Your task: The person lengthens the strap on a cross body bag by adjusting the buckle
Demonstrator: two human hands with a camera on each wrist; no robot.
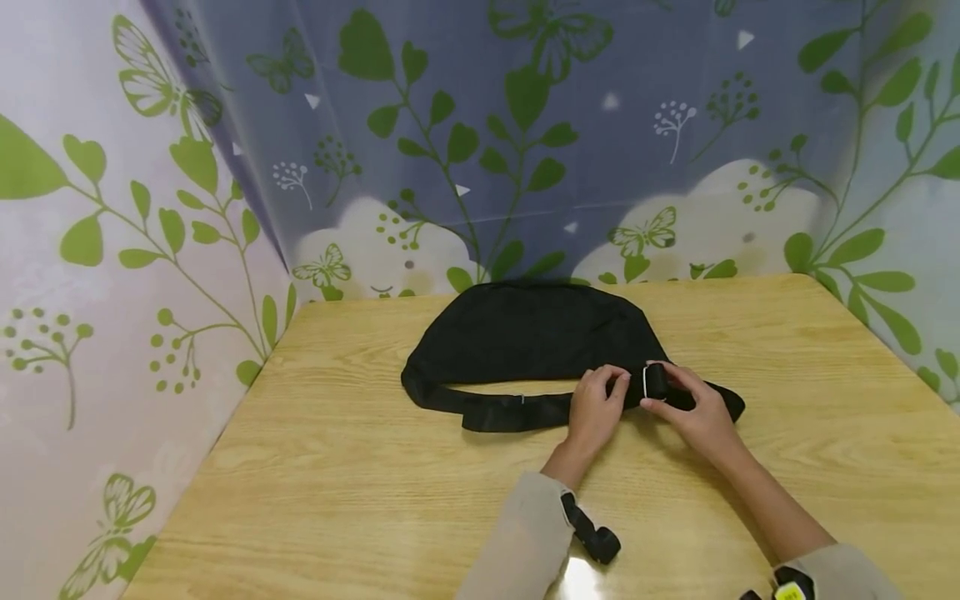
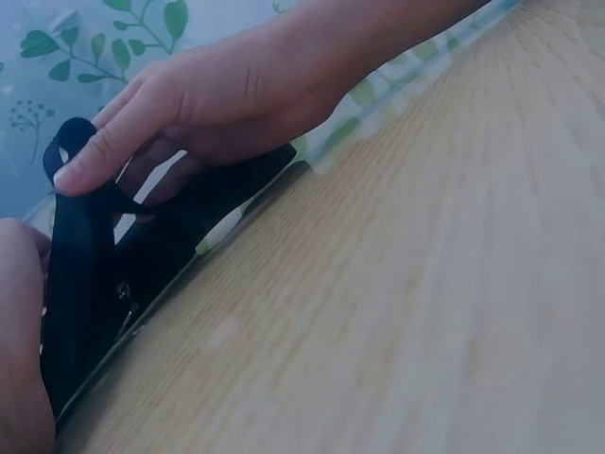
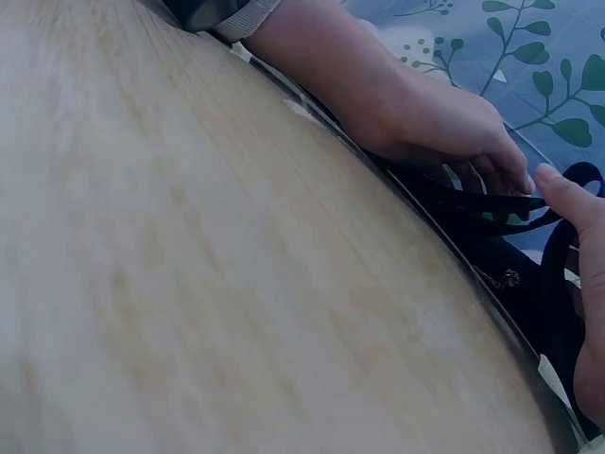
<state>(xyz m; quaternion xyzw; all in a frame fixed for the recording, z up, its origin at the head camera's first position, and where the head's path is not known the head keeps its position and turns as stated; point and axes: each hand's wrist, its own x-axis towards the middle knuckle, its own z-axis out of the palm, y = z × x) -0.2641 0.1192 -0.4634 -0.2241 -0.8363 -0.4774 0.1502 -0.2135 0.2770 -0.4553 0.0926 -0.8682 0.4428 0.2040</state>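
Note:
A black waist bag lies on the table, its black strap running along the near side. My left hand pinches the strap just left of a metal buckle. Thumb and fingers of my right hand grip the strap at that buckle, where the webbing bends into a loop. In the left wrist view, the looped strap rises under the right thumb. The right wrist view has the left hand bent over the strap, its fingertips partly hidden behind the webbing. A small metal slider sits farther left along the strap.
The light wooden table meets a blue curtain with leaf and butterfly prints behind the bag. A paler printed curtain borders the left side. A black band hangs from the left sleeve.

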